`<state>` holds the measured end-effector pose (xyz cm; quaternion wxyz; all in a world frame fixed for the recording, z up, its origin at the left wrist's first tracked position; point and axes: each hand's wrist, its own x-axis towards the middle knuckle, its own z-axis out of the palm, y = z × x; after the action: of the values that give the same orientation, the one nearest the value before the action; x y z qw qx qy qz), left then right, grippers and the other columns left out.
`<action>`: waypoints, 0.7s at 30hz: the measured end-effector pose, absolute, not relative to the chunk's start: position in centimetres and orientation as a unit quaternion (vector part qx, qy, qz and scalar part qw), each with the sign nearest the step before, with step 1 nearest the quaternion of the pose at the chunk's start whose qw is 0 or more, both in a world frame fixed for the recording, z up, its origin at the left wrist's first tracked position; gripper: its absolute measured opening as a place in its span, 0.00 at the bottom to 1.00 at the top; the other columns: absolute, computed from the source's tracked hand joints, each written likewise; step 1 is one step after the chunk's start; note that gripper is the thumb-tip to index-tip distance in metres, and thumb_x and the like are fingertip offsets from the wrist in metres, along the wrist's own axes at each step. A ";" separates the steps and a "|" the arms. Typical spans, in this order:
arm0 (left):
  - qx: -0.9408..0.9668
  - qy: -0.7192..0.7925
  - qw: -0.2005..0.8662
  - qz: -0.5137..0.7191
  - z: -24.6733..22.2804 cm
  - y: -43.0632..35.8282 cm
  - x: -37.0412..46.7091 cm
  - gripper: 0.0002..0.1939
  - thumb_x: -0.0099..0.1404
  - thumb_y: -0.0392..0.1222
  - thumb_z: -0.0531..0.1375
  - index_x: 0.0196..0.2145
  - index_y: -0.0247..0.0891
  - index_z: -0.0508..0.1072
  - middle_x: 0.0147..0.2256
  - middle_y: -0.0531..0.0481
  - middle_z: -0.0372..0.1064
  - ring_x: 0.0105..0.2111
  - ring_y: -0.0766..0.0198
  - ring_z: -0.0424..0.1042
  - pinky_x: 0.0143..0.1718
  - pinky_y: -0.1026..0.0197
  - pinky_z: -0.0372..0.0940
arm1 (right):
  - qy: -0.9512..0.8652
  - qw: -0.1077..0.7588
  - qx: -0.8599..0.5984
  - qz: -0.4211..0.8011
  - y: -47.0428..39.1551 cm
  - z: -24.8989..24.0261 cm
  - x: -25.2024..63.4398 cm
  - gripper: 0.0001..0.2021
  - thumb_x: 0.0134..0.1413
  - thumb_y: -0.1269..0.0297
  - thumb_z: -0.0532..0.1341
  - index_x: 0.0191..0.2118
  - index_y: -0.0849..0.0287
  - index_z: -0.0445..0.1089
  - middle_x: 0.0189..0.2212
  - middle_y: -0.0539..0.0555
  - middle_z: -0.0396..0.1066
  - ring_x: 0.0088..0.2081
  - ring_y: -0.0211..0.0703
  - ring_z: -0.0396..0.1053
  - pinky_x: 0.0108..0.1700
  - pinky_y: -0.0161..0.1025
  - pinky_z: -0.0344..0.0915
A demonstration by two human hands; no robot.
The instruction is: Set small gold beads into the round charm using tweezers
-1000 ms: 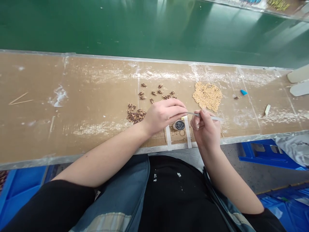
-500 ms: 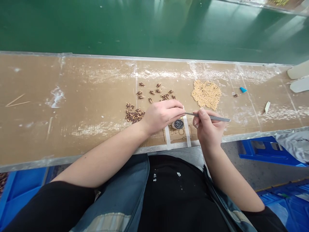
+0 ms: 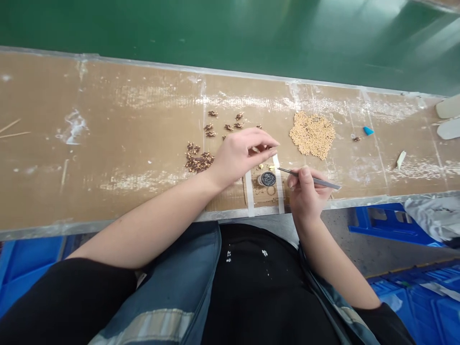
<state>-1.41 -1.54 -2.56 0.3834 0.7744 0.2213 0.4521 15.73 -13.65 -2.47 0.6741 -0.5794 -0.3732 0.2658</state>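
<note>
My left hand [image 3: 246, 149] is over the table with thumb and fingers curled towards each other, their tips close together. Something small and brown seems to show by the fingertips; what they hold, if anything, is too small to make out. In my right hand [image 3: 309, 190] is a pair of metal tweezers [image 3: 321, 181], pinched between thumb and fingers, tips pointing left. Below the tips stands a small round container [image 3: 268, 179] with a dark, shiny top. Tiny yellow pieces [image 3: 272, 167] lie just behind it. Under and behind my left hand lie small brown-and-yellow pieces [image 3: 229, 127].
A heap of brown-and-yellow bits [image 3: 200, 163] lies left of my left hand. Tan beads [image 3: 312, 135] are spread behind my right hand. Further right lie a blue piece [image 3: 368, 131] and a pale strip [image 3: 401, 159]. Two thin sticks [image 3: 14, 134] lie far left.
My left hand has moved back, away from the tweezers, and its fingers have parted somewhat. The tweezer tips no longer meet the left fingertips. The view has tilted slightly.
</note>
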 end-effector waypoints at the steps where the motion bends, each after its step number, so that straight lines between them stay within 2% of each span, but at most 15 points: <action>1: 0.758 0.232 0.409 0.452 -2.7 -1.5 -1.3 0.05 0.74 0.38 0.68 0.45 0.41 0.86 0.46 0.46 0.85 0.43 0.62 0.83 0.41 0.59 0.79 | -0.383 0.668 -0.581 0.265 -13.9 -2.7 15.7 0.16 0.58 0.44 0.75 0.29 0.50 0.83 0.18 0.45 0.68 0.21 0.36 0.63 0.27 0.39 0.58; 5: 0.701 0.256 0.498 0.443 -3.3 -1.2 -0.8 0.03 0.72 0.37 0.68 0.43 0.40 0.83 0.44 0.46 0.83 0.41 0.63 0.82 0.42 0.58 0.80 | -0.421 0.639 -0.589 0.261 -14.5 -3.2 15.9 0.14 0.63 0.47 0.73 0.30 0.49 0.83 0.20 0.46 0.71 0.22 0.37 0.65 0.30 0.41 0.63; 10: 0.683 0.263 0.546 0.409 -4.5 -0.8 -0.5 0.14 0.73 0.39 0.69 0.55 0.40 0.79 0.45 0.46 0.81 0.39 0.63 0.82 0.39 0.58 0.82 | -0.458 0.608 -0.602 0.241 -14.6 -3.6 16.1 0.16 0.65 0.46 0.71 0.30 0.48 0.83 0.20 0.47 0.71 0.23 0.39 0.66 0.32 0.43 0.64; 15: 0.678 0.261 0.561 0.397 -5.0 -0.5 -0.4 0.11 0.72 0.43 0.71 0.50 0.37 0.82 0.39 0.45 0.81 0.39 0.60 0.84 0.40 0.57 0.83 | -0.480 0.610 -0.588 0.228 -14.6 -3.7 16.0 0.15 0.66 0.48 0.72 0.29 0.47 0.82 0.21 0.46 0.71 0.24 0.39 0.68 0.35 0.44 0.67; 21: 0.652 0.270 0.601 0.375 -4.2 -0.7 -0.5 0.10 0.72 0.41 0.71 0.49 0.36 0.82 0.41 0.45 0.82 0.40 0.62 0.83 0.43 0.56 0.82 | -0.479 0.601 -0.602 0.215 -14.5 -3.5 15.9 0.16 0.64 0.45 0.72 0.29 0.47 0.83 0.20 0.47 0.71 0.24 0.41 0.67 0.34 0.45 0.64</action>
<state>-0.49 -0.74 -4.24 0.6009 0.6523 0.2696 0.3752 15.85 -14.55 -3.46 0.6013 -0.6023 -0.4792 0.2145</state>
